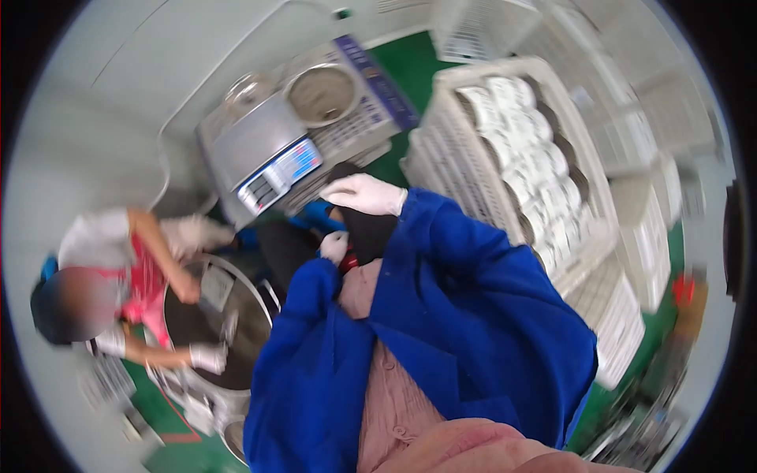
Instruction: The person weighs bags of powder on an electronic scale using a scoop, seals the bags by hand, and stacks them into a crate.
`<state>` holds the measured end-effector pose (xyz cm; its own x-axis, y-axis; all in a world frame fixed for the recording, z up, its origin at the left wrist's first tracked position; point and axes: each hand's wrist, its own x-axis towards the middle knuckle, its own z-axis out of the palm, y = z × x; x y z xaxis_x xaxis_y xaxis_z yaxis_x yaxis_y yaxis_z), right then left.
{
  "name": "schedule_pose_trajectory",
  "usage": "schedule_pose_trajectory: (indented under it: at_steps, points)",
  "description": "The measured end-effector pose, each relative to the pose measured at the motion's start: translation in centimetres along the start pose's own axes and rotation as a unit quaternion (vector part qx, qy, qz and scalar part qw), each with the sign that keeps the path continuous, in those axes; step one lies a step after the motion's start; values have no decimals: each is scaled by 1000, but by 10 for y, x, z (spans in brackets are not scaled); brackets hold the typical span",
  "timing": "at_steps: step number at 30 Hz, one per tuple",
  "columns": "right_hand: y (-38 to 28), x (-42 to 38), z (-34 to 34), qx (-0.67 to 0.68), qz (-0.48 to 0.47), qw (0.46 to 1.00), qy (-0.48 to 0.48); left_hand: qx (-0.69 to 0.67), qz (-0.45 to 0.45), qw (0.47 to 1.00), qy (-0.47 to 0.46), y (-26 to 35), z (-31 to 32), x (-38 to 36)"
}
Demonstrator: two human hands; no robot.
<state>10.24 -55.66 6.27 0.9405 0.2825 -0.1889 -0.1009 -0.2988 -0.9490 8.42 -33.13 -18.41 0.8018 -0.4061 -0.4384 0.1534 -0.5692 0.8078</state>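
Observation:
My right hand (367, 194), in a white glove, lies across my dark trouser leg (371, 231) with its fingers stretched out. Nothing shows in it. Lower and to the left, my left hand (335, 247) is also gloved in white and sits close to my lap. Its fingers are too small and blurred to read. Just beside it a bit of red (348, 262) shows, whose kind I cannot make out. Ahead of both hands stands a digital weighing scale (268, 150) with a metal pan and a lit display.
A metal bowl (322, 94) stands beside the scale on a printed carton (371, 79). At right, a white crate (465, 150) holds rows of white-and-dark round items. On the left, a co-worker (95, 244) handles something metallic over a large round container (260, 284) of dark material.

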Motion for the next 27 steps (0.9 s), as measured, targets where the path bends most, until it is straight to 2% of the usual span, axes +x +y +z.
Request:
schedule_pose_trajectory:
  at_steps: [1, 2, 4, 5, 6, 8, 9, 12, 16, 22, 27]
  points:
    - [15, 10, 25, 111, 11, 993, -28, 47, 17, 998, 41, 8, -1, -8]
    - [27, 13, 48, 218, 31, 974, -53, 75, 30, 996, 27, 8, -3, -8]
    - [56, 23, 84, 406, 173, 895, -61, 125, 59, 989, 59, -10, 2, -6]
    - [83, 27, 100, 428, 179, 884, -60, 157, 100, 980, 68, -29, 9, 6]
    - [93, 26, 110, 393, 213, 894, -39, 190, 141, 969, 73, -42, 14, 12]
    - [149, 23, 117, 506, 88, 852, -101, 152, 54, 987, 25, 16, -9, -22]
    - [144, 29, 116, 468, 232, 852, -42, 153, 37, 988, 2, 32, -16, -30]
    - [138, 31, 109, 446, 244, 860, -46, 150, 53, 987, 17, 14, -9, -15]
    - [136, 31, 110, 438, 247, 864, -35, 130, 28, 991, 31, -3, 4, -6]
    - [134, 31, 111, 436, 242, 866, -35, 132, 12, 991, -4, -5, 2, -1]
    - [137, 33, 111, 436, 247, 864, -37, 128, 5, 992, 13, 5, -1, -8]
